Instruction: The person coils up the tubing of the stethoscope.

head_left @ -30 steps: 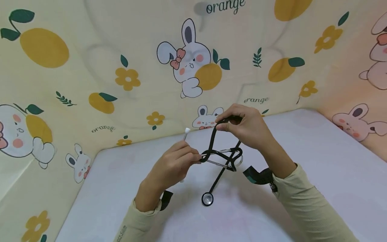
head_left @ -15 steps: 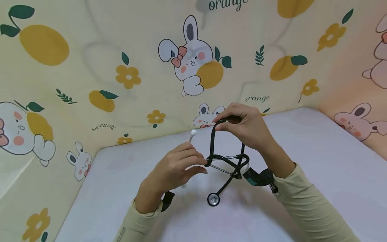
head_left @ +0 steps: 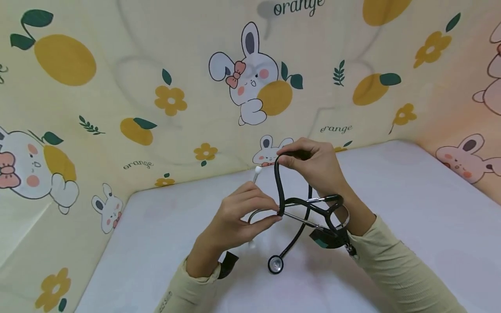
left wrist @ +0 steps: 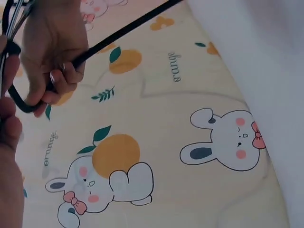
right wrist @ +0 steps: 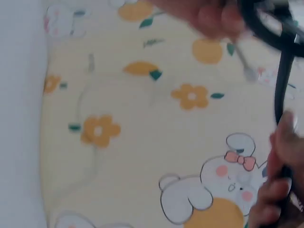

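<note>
A stethoscope with black tubing [head_left: 280,187] is held up in the air between both hands. In the head view the left hand [head_left: 236,215] pinches the tubing and metal ear tubes between thumb and fingers. The right hand [head_left: 322,167], higher and to the right, grips a bend of the tubing; the left wrist view shows its fingers [left wrist: 64,83] curled round it. A white ear tip [head_left: 258,170] sticks up behind the left hand. The round chestpiece [head_left: 275,264] hangs low at the tube's end. The tubing's fork [head_left: 328,213] lies in front of the right wrist.
A white table surface [head_left: 164,243] spreads beneath the hands. Behind it stands a cream wall covering [head_left: 219,134] printed with rabbits and oranges. A dark strap [head_left: 326,239] sits at the right wrist and another strap [head_left: 228,264] at the left.
The left hand has shifted a little to the right. The metal ear tubes and the fork have swung right, towards the right wrist. The right hand keeps its grip almost in place.
</note>
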Demonstrator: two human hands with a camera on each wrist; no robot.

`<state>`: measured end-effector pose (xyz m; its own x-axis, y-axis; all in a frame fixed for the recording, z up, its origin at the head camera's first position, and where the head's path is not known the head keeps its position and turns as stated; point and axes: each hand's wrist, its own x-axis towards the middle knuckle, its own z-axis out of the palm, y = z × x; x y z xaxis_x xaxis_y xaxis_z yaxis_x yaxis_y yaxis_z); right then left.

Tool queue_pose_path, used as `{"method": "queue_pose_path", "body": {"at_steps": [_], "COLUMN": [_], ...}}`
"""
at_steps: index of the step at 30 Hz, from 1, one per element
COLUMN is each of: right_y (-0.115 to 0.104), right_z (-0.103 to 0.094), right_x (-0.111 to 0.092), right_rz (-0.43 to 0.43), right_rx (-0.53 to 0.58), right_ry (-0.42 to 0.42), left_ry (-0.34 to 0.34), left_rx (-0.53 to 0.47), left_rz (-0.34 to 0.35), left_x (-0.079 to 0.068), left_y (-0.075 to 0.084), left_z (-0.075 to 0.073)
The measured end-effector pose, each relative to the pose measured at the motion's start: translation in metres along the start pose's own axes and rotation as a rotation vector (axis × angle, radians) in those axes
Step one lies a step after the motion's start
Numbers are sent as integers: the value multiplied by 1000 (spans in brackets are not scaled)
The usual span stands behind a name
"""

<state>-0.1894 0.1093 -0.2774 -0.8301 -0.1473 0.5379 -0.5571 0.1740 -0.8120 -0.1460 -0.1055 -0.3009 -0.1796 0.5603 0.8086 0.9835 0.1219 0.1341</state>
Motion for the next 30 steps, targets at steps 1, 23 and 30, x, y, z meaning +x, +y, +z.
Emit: {"method": "queue_pose_path", "body": {"at_steps": [1, 23, 30], "right_y": [-1, 21, 15], "right_z": [0, 20, 33], "right_x": [0, 2, -5], "right_rz": [32, 252, 71], "right_rx": [18, -211, -253], "right_ry": [11, -343, -430], "left_ry": [0, 445, 442], "left_rx": [29, 433, 526], "left_rz": [-3, -208, -329], "left_x": [0, -4, -7], "left_y": [0, -2, -3], "left_z": [3, -16, -27]}}
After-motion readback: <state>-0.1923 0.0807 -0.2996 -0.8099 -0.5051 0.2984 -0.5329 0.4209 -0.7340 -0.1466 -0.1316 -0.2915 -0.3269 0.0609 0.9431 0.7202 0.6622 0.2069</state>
